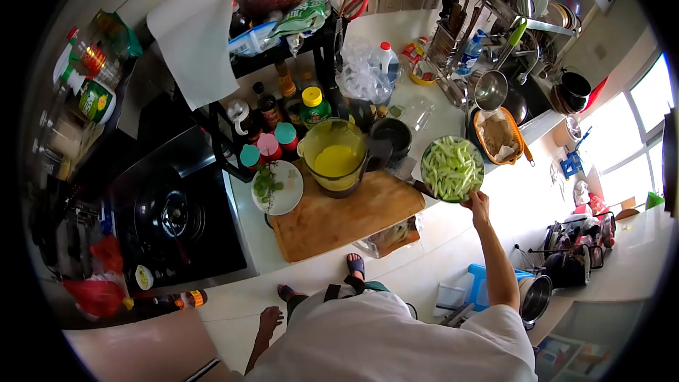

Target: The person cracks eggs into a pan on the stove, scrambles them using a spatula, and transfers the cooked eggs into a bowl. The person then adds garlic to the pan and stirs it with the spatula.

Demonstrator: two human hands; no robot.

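My right hand (479, 202) grips the near rim of a plate heaped with cut green vegetable strips (451, 170), held at the right end of the counter. My left hand (270, 320) hangs low at my side, away from the counter, fingers loosely apart and nothing in it. A wooden cutting board (339, 219) lies on the counter in front of me. On its back part stands a clear jug (338, 159) with yellow inside. A white plate with green herbs (286, 194) sits at the board's left edge. A knife's dark handle (422, 188) shows beside the vegetable plate.
A black stove (219, 233) with a wok (166, 205) is on the left. Bottles and lidded jars (286, 136) line the back. An orange basket (520, 147) and a dish rack (488, 0) stand right. A blue bin (481, 290) is on the floor.
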